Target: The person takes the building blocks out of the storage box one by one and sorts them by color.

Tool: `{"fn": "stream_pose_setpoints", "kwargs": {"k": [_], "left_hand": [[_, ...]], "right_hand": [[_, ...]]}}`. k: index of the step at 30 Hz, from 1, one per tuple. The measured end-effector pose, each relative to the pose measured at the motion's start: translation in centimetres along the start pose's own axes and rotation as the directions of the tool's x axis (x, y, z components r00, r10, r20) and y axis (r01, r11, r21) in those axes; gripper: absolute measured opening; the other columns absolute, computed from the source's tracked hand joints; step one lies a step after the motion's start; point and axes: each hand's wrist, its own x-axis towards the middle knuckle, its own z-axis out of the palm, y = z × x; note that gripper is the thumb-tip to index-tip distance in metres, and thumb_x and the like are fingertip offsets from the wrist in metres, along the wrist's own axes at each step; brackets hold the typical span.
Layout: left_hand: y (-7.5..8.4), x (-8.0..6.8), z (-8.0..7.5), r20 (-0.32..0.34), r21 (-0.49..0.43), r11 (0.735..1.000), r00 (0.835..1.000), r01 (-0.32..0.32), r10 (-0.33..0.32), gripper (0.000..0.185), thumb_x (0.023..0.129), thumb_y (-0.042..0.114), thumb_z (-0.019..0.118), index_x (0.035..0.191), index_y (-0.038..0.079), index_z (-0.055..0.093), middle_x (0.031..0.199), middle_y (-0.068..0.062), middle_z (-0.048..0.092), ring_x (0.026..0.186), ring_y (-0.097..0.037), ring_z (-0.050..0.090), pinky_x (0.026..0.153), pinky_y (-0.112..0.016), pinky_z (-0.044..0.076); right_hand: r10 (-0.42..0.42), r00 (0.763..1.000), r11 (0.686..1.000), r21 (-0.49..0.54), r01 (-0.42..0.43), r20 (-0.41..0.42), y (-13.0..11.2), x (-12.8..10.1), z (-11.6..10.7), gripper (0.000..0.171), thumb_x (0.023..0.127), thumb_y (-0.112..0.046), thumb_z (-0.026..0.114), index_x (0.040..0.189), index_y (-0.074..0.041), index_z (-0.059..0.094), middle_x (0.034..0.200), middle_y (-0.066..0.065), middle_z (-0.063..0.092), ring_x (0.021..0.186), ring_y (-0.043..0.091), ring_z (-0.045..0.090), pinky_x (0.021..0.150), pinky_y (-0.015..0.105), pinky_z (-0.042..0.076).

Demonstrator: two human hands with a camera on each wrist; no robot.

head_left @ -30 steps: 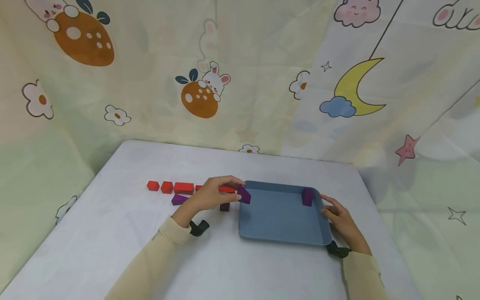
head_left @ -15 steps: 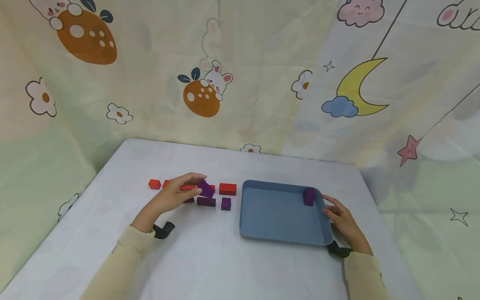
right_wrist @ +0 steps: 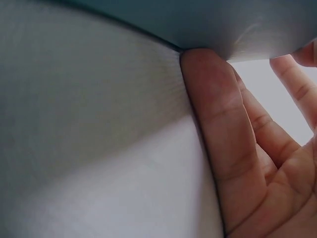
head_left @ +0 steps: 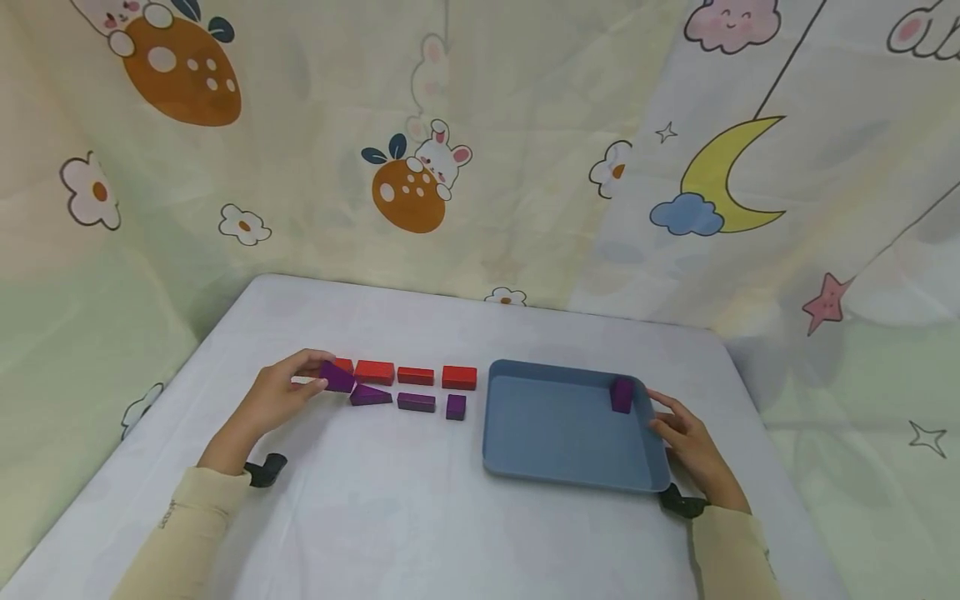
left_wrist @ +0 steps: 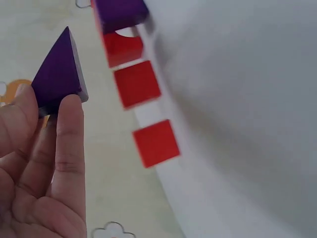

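My left hand (head_left: 266, 408) pinches a purple triangular wedge block (head_left: 337, 377) between thumb and fingers, raised at the left end of the block rows. In the left wrist view, the pointed wedge (left_wrist: 57, 74) sticks up from the fingertips. On the cloth beside it lies another purple wedge (head_left: 370, 395), followed by a purple bar (head_left: 416, 402) and a small purple block (head_left: 455, 407). My right hand (head_left: 693, 446) rests its fingers against the right side of a blue-grey tray (head_left: 570, 446). Inside that tray, near its far right corner, stands a purple block (head_left: 621, 395).
Behind the purple row runs a row of red blocks (head_left: 459, 377), the leftmost partly covered by my left hand. A white cloth (head_left: 420, 508) covers the table. Patterned fabric (head_left: 525, 167) hangs behind the table's far edge.
My left hand has carried the purple wedge from the tray's left edge leftward past the block rows, uncovering the purple blocks. My right hand has stayed at the tray.
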Motion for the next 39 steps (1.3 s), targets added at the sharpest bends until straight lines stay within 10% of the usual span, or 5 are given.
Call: {"fn": "stream_pose_setpoints", "kwargs": {"k": [9,20,29,39], "left_hand": [[-2.9,-0.8,1.0,0.013,0.026,0.995,0.995,0.094,-0.095,0.039,0.1,-0.001,0.073,0.137,-0.002,0.064,0.128,-0.028,0.071,0.122,-0.051,0.066,0.102,-0.067,0.053],[-2.2,-0.7,1.3,0.076,0.047,0.991,0.989,0.123,-0.126,0.049,0.1,0.005,0.075,0.146,-0.005,0.058,0.137,-0.03,0.066,0.126,-0.052,0.064,0.106,-0.068,0.051],[2.9,-1.8,-0.3,-0.016,0.168,0.974,0.988,0.154,-0.154,0.066,0.101,0.015,0.077,0.159,0.001,0.048,0.148,-0.036,0.056,0.126,-0.06,0.061,0.097,-0.069,0.056],[11.0,1.4,4.9,-0.009,-0.046,0.998,0.999,-0.038,0.038,0.057,0.098,0.017,0.082,0.151,0.007,0.063,0.143,-0.02,0.068,0.129,-0.044,0.067,0.098,-0.058,0.06]], "right_hand": [[0.0,1.0,1.0,-0.02,0.0,-0.008,0.1,0.0,0.0,0.062,0.112,-0.018,0.06,0.167,-0.004,0.034,0.149,0.037,0.054,0.115,0.009,0.059,0.103,0.057,0.055],[0.02,1.0,1.0,-0.007,-0.02,-0.016,0.0,-0.2,-0.1,0.062,0.112,-0.017,0.059,0.168,-0.005,0.033,0.15,0.037,0.054,0.121,0.02,0.06,0.102,0.055,0.056],[0.005,1.0,1.0,0.022,-0.005,-0.009,-0.1,-0.2,0.2,0.061,0.112,-0.016,0.06,0.167,-0.004,0.035,0.149,0.037,0.055,0.116,0.013,0.062,0.096,0.045,0.057],[0.009,1.0,1.0,0.023,-0.009,-0.012,-0.1,-0.2,0.0,0.062,0.111,-0.016,0.061,0.167,-0.005,0.035,0.147,0.036,0.056,0.114,0.01,0.06,0.096,0.044,0.055]]}}
